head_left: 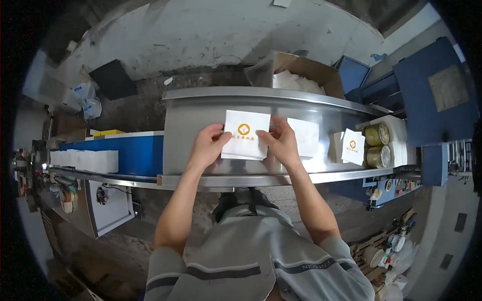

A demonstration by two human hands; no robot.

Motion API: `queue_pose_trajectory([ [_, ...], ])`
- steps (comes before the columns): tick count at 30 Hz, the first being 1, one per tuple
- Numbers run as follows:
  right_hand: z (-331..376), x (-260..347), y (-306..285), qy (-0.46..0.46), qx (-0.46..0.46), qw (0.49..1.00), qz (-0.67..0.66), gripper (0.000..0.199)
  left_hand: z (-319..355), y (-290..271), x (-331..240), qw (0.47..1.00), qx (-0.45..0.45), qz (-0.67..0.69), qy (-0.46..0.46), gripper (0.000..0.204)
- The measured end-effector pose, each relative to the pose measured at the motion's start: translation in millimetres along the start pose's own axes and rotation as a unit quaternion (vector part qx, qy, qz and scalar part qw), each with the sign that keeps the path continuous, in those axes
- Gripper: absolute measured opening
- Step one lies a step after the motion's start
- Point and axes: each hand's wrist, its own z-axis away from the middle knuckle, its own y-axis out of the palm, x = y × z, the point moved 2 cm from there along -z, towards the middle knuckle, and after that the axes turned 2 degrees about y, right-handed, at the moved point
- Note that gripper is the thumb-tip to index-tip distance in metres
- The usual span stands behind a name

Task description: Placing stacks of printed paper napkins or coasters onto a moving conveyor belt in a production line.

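Got a white pack [246,145] with a gold print held up front in both hands, over the metal surface [193,113], near its middle. Left hand [207,145] at the left edge, thumb on the face, other fingers mostly tucked out of sight. Same deal at the right edge with the right hand [282,144]. Pretty narrow grip on both sides, closed on that one pack. Can't really tell if resting on the metal or lifted a bit.

Just beside the right hand, a plain stack [305,138], lying on the surface. Further right, a printed pack [353,146], tilted, next to two yellowish rolls [376,134], or something roll-like anyway, hard to make out. Right of those, a white block [398,140].

Off to the left, a blue belt [140,153] with a row of white packs [83,159] along it, plus a yellow thing [108,133] at its far side. Past the surface, an open cardboard box [321,72] with white stuff [296,83] inside. Over on the far right, a blue cabinet [422,80].
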Motion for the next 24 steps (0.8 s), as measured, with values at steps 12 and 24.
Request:
queue_pose_trajectory([
  [12, 2, -37, 11, 0.030, 0.022, 0.999, 0.039, 0.043, -14, -8, 12, 0.995, -0.028, -0.090, 0.025, 0.048],
  [24, 7, -30, 30, -0.010, 0.062, 0.998, -0.018, 0.044, -21, 0, 16, 0.972, 0.087, 0.163, -0.148, 0.050],
])
